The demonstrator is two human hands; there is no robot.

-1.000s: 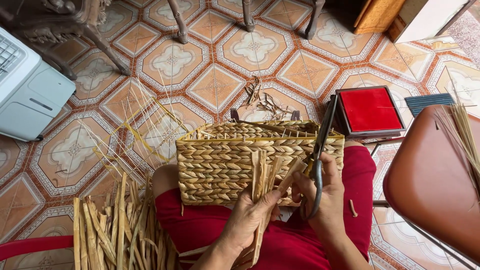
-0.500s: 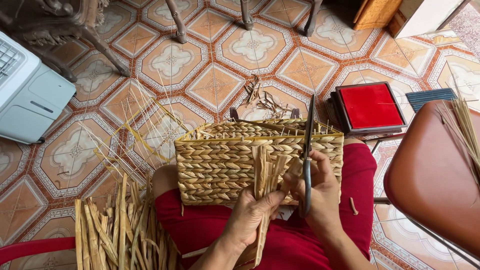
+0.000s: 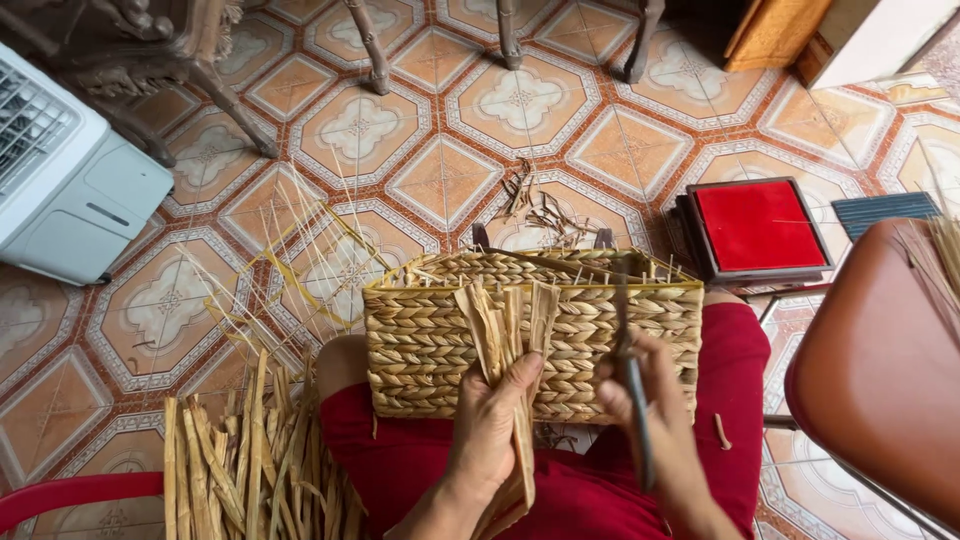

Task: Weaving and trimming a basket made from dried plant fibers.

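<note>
A woven basket (image 3: 440, 345) of braided straw-coloured fibre rested on the person's lap, over red clothing (image 3: 600, 490), its open mouth facing away from the camera. The left hand (image 3: 490, 425) was closed around a bundle of flat dried strips (image 3: 505, 330), thumb across the front; the strips stood upright against the near wall of the basket, their upper ends fanned out and their lower ends running down past the wrist. The right hand (image 3: 650, 405) was closed on the handles of dark scissors (image 3: 628, 370), held upright against the basket's near wall with the blades pointing up to the rim; whether the blades were parted could not be told. Just left of the lap stood a loose sheaf of dried reeds (image 3: 240, 460), with thin pale stalks (image 3: 300, 260) spread over the patterned tile floor (image 3: 520, 100). Beyond the basket lay a small heap of fibre scraps (image 3: 545, 210) and a red-topped box (image 3: 757, 228). A white appliance (image 3: 70, 180) stood at far left, a brown chair seat (image 3: 880, 370) at right.
</note>
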